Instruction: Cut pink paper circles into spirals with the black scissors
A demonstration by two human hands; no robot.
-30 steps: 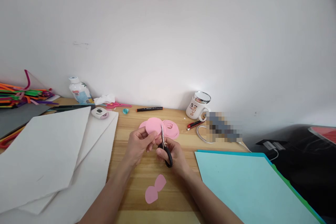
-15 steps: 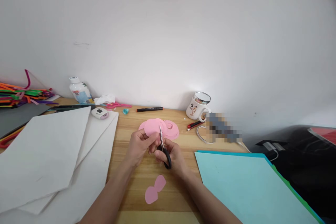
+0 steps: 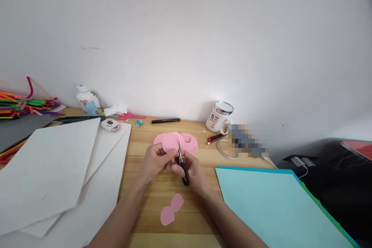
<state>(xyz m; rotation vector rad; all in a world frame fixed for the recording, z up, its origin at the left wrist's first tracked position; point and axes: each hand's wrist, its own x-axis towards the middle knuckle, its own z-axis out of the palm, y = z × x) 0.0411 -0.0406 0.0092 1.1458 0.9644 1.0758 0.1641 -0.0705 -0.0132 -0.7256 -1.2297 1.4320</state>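
Note:
Between its thumb and fingers, my left hand [image 3: 155,161] pinches a rounded pink paper piece [image 3: 172,142]. My right hand [image 3: 192,170] is closed around black-handled scissors [image 3: 185,174], whose blades point away from me at the right edge of that paper. Behind the hands, more pink paper pieces [image 3: 192,144] lie overlapping on the wooden table [image 3: 145,193]. Nearer to me, two small pink petal shapes [image 3: 167,216] rest close together between my forearms.
White boards [image 3: 49,170] cover the left side, with a correction tape [image 3: 111,125] on them. A black marker [image 3: 166,121], a white mug [image 3: 219,117] and pens [image 3: 215,137] stand or lie farther back. Pale green sheets [image 3: 270,201] are at the right.
The held pink paper has shifted and turned slightly, and the scissor blades look closer together at its right edge. Both hands have hardly moved.

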